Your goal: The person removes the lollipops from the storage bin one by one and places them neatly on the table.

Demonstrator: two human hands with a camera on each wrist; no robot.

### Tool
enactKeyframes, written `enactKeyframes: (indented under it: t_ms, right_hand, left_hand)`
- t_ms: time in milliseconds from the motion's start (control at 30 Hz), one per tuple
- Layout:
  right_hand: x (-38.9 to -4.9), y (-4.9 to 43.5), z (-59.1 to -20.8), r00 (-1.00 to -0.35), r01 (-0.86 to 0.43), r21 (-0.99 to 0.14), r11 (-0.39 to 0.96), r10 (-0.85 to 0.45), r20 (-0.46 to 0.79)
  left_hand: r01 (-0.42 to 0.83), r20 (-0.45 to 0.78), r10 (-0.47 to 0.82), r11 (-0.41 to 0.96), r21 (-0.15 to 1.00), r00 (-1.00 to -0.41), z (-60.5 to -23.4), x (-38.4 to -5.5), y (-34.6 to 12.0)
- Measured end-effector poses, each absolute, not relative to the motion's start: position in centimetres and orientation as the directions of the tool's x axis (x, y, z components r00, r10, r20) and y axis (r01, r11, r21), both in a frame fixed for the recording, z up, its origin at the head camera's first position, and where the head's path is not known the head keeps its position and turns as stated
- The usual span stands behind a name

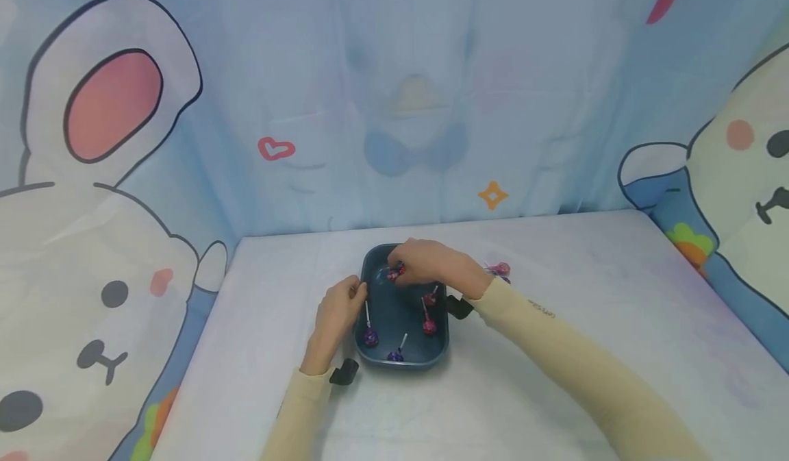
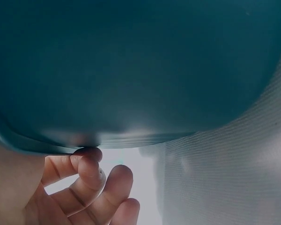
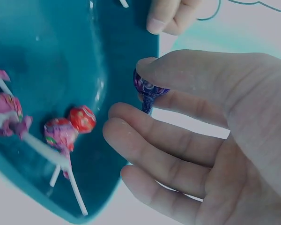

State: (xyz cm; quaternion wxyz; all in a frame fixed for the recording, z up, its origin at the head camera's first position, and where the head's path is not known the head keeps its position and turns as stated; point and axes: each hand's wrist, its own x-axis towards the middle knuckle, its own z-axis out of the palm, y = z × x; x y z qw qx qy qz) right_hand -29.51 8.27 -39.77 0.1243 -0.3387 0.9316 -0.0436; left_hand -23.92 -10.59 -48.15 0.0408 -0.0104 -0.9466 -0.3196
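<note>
A dark teal plastic basin (image 1: 401,364) stands on the table with several wrapped lollipops in it. My left hand (image 1: 336,314) pinches its left rim, the fingertips (image 2: 89,154) against the outside of the wall. Over the basin's far end is my right hand (image 1: 428,264); its thumb and index finger pinch a purple-wrapped lollipop (image 3: 147,90), whose stick is hidden. Near that hand lie a red lollipop (image 3: 83,119) and a pink one (image 3: 61,133). Purple lollipops (image 1: 370,337) rest at the near left, and a pink-red one (image 1: 429,325) lies at the right wall.
On the white-covered table (image 1: 555,379), right of the basin and partly behind my right forearm, lie a pink lollipop (image 1: 501,268) and something purple. A light blue curtain (image 1: 419,70) with cartoon figures hangs behind the table. Dark camera mounts (image 1: 344,372) sit at both wrists.
</note>
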Motion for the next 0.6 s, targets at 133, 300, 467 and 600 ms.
enactKeyframes:
  t_ms: [133, 300, 467, 600]
  right_hand:
    - [-29.5, 9.3, -39.0, -0.748, -0.613, -0.169, 0.772, -0.636, -0.190]
    - [-29.4, 10.6, -38.5, -0.762, -0.595, -0.161, 0.787, -0.617, -0.198]
    - [-29.2, 12.4, -38.5, -0.779, -0.574, -0.167, 0.802, -0.597, -0.188]
    - [-28.9, 14.1, -38.4, -0.796, -0.549, -0.192, 0.814, -0.578, -0.176]
  left_hand:
    - [0.046, 0.086, -0.008, 0.795, 0.605, -0.996, -48.1, -23.9, -10.6]
    - [0.051, 0.094, -0.008, 0.792, 0.609, -0.996, -48.0, -23.8, -10.6]
    - [0.055, 0.096, -0.006, 0.788, 0.613, -0.995, -48.1, -23.8, -10.6]
    - [0.055, 0.097, -0.005, 0.788, 0.613, -0.995, -48.1, -23.8, -10.6]
